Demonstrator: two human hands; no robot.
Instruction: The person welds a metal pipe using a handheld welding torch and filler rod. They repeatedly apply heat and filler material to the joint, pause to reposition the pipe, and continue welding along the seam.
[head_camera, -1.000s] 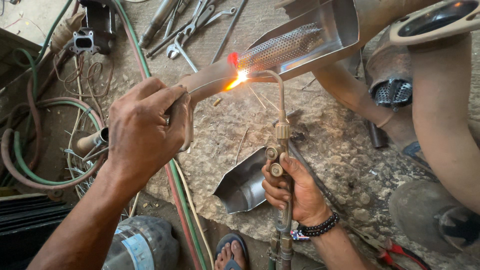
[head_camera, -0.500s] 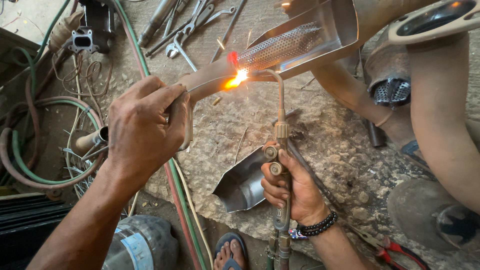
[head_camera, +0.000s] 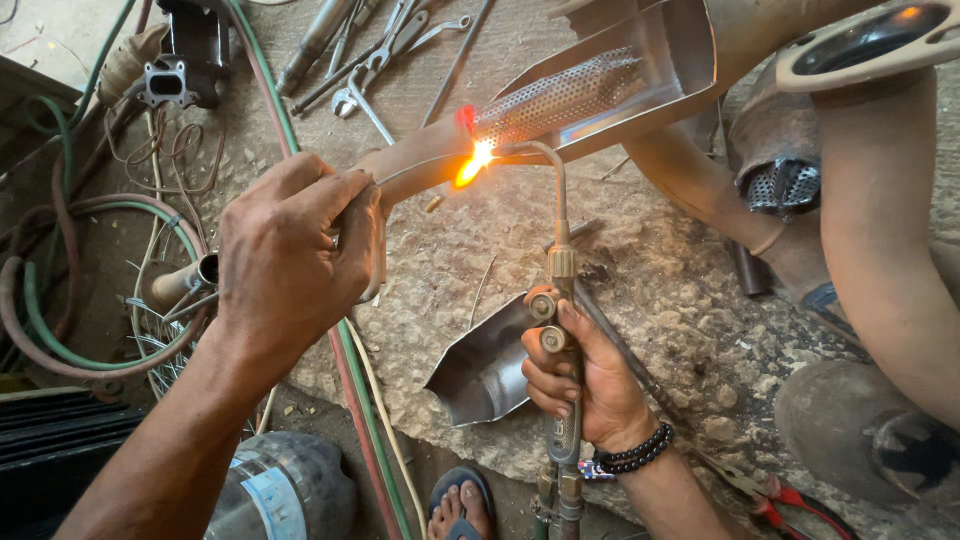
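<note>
Left hand: left hand (head_camera: 290, 250) was closed around the end of the pipe (head_camera: 420, 165), on the near side of the flame (head_camera: 470, 165).
Right hand: right hand (head_camera: 580, 380) gripped the torch (head_camera: 560, 300) below the flame, tip at the pipe.
Pipe: rusty brown, joined a perforated tube (head_camera: 555, 100) inside an open metal shell (head_camera: 660, 70) beyond the flame.
</note>
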